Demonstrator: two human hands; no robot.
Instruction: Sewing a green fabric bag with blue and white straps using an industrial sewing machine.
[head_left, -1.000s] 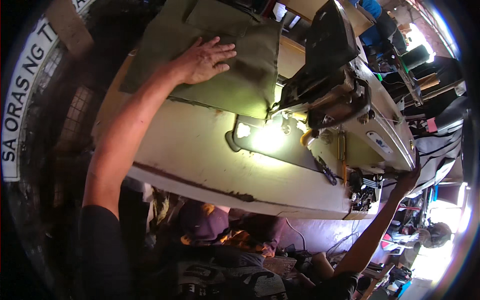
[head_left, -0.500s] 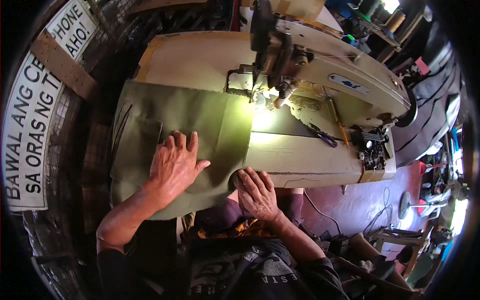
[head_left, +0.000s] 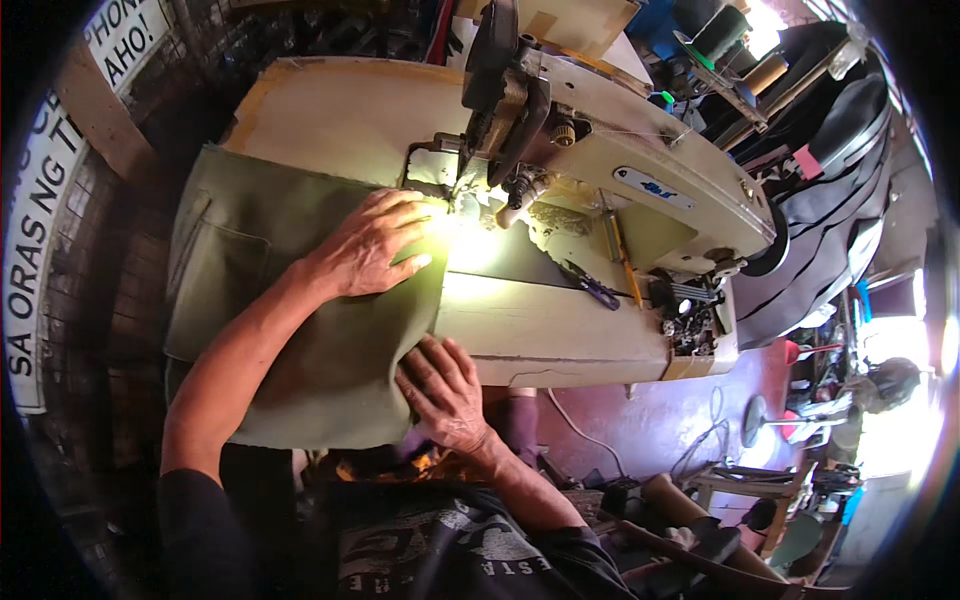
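A wide piece of olive-green fabric [head_left: 320, 360] lies over the left part of the sewing table and hangs past its front edge. A stitched pocket shape [head_left: 230, 255] shows on its left side. My left hand [head_left: 368, 248] rests palm down on the fabric, fingers stretched toward the lit needle area [head_left: 458, 195] of the sewing machine [head_left: 650, 140]. At the table's front edge my right hand [head_left: 445, 400] holds the fabric's right edge, which curls up against the fingers; the thumb is hidden. The fabric's right edge runs close to the needle.
Thread snips [head_left: 600, 292] and an orange pencil-like tool [head_left: 628, 262] lie under the machine's arm. A bobbin winder [head_left: 695, 315] sits at the table's right end. Thread spools [head_left: 720, 35] stand behind. Dark material [head_left: 825, 240] hangs at right, and a cable [head_left: 590, 440] crosses the floor.
My left hand has slid forward and right over the fabric, nearer the needle. My right hand stays at the fabric's edge. The whole view has shifted, so the machine appears further left.
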